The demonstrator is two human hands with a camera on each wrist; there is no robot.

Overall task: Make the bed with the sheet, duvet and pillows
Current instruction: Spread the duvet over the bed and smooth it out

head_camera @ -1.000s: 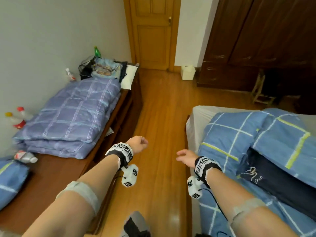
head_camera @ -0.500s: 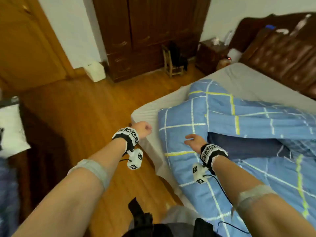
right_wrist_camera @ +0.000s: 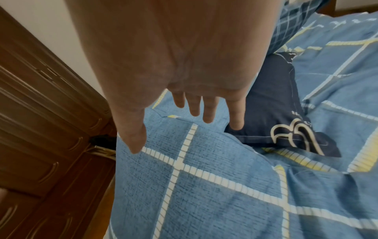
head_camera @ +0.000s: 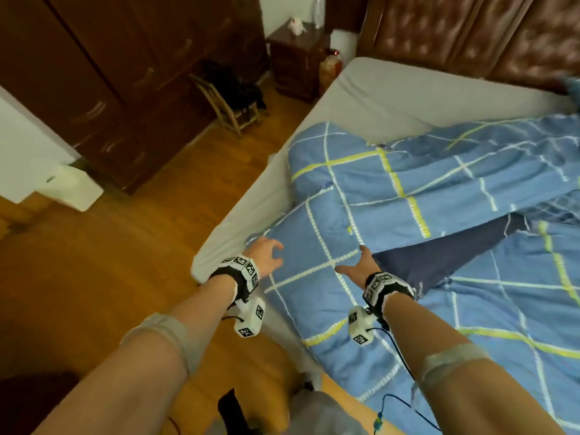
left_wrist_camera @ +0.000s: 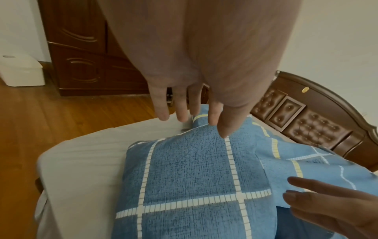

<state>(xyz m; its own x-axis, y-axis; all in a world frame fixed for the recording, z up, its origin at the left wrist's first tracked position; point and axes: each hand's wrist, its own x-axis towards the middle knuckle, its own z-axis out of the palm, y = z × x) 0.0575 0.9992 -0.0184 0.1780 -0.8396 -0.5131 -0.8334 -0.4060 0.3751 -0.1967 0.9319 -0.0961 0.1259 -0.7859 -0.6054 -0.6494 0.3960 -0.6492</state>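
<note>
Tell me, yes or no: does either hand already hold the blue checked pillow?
No: the left hand and right hand reach with fingers spread above the blue checked pillow.

The person's forearms are bare. Each wrist carries a black band (head_camera: pixel 238 271) faced with white square tiles printed with black-and-white coded markers; the band on the right wrist (head_camera: pixel 384 287) is the same. A white block (head_camera: pixel 250 320) bearing the same kind of markers hangs from the left band at its 6 o'clock side, and a like block (head_camera: pixel 361 331) from the right band at 7 o'clock. A thin black cable (head_camera: pixel 401 362) leaves the right block and runs down along the arm. A pale grey elastic band (head_camera: pixel 169 334) circles the left forearm, and another (head_camera: pixel 452 361) the right. The left hand (head_camera: pixel 265 255) and right hand (head_camera: pixel 361 266) are ungloved.
</note>
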